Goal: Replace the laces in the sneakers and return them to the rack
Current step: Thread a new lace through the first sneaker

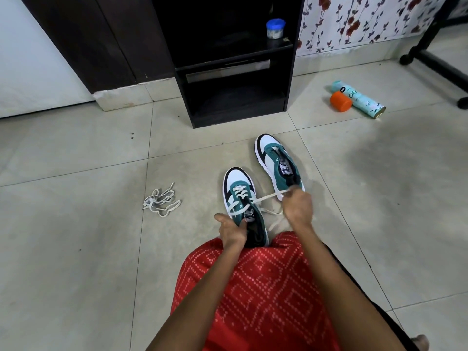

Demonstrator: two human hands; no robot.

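Off to the left, a loose white lace lay bunched on the floor, while the left hand gripped the near green-and-white sneaker at its tongue, fingers curled into the collar. The right hand pinched the threaded lace and held it taut, right beside the second sneaker, tongue label reading PUMA, which stood on the floor before the black rack. Far right, a teal spray can lay on its side, with an orange cap against it.

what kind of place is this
Likely a room in a home: tiled floor, a dark rack against floral wallpaper, and a sneaker having its lace threaded on the floor.
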